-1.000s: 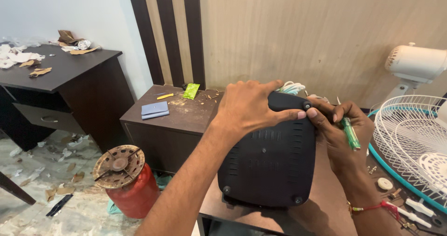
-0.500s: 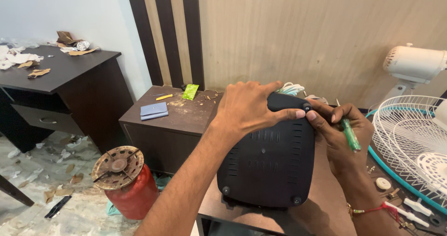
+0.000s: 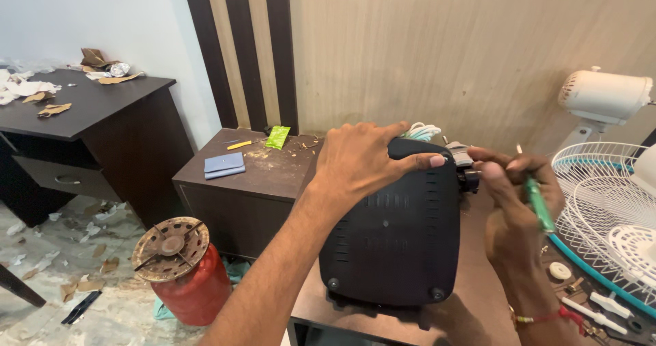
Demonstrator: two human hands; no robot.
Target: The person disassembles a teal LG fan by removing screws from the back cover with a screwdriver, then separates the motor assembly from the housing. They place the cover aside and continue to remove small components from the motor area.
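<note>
Black box: a big black machine case (image 3: 393, 233) stands tipped up on the brown counter (image 3: 478, 298), near the middle, its flat underside facing us.
Fan guard: a white wire fan guard (image 3: 608, 209) lies to the right, just beside the counter.
Left hand: the left hand (image 3: 362, 158) lies over the top of the case, fingers spread wide and pressing to hold it steady.
Right hand: the right hand (image 3: 516, 182) is at the top right corner, fingers closed around a green screwdriver (image 3: 538, 202).
Step now: it looks like work on the small black knob (image 3: 469, 180) at that corner.
Next move: likely needs the tool tip set on the part while the case is kept from tipping.
Change: almost none since half a second ago; both hands kept their places.
</note>
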